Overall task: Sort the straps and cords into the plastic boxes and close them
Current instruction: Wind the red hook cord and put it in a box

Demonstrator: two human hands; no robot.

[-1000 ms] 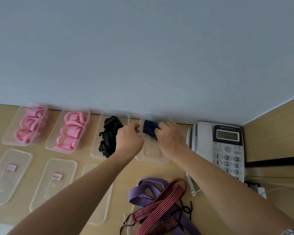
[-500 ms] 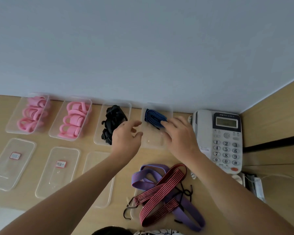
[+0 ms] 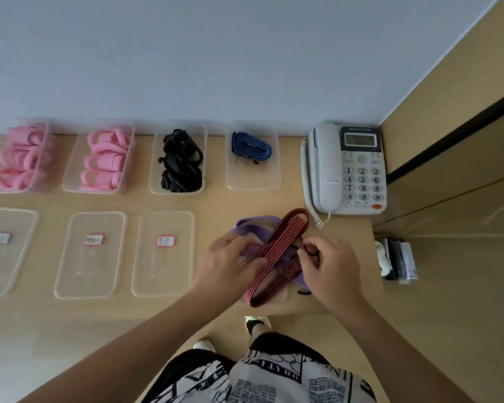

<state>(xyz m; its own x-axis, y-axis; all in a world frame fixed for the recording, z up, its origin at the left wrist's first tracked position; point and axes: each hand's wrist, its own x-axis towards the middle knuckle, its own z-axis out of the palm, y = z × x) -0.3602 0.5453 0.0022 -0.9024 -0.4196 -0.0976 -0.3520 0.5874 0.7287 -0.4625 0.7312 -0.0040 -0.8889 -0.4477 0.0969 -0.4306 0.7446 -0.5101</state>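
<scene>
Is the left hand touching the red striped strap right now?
Touching. In the head view the left hand lies over the lower end of the red striped strap, which runs out from beside its fingers with no gap visible.

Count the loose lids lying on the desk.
3 in a row in front of the boxes: left lid, middle lid, right lid. A fourth may be hidden under the straps beneath the hands.
</scene>
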